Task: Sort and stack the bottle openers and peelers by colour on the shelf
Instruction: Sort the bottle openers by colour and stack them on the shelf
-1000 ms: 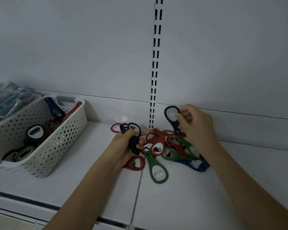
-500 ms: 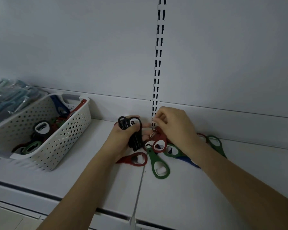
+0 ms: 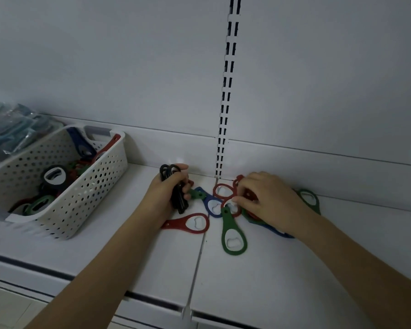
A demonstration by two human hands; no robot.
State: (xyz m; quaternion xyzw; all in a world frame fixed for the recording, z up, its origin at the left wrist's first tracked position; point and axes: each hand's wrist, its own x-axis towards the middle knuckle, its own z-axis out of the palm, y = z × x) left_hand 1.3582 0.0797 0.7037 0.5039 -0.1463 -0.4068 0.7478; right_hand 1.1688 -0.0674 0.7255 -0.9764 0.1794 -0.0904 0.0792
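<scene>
My left hand [image 3: 166, 191] grips a bunch of black bottle openers [image 3: 170, 173] upright above the white shelf [image 3: 282, 269]. A loose pile of openers lies by the back wall: a red one [image 3: 195, 223] and a green one [image 3: 233, 236] in front, a blue one [image 3: 211, 205] and red rings [image 3: 223, 191] behind. My right hand [image 3: 268, 198] lies on the pile, its fingertips pinching a red opener there. Another green opener [image 3: 310, 200] shows past my right wrist.
A white perforated basket [image 3: 86, 193] at the left holds several more openers, black, green, red and blue. Packaged blue-handled items [image 3: 7, 129] lie behind it. A slotted upright [image 3: 224, 110] runs up the back wall above the pile.
My right hand passed a black opener to the bunch in my left hand, then moved right and down onto the pile. My left hand has kept its hold on the black openers.
</scene>
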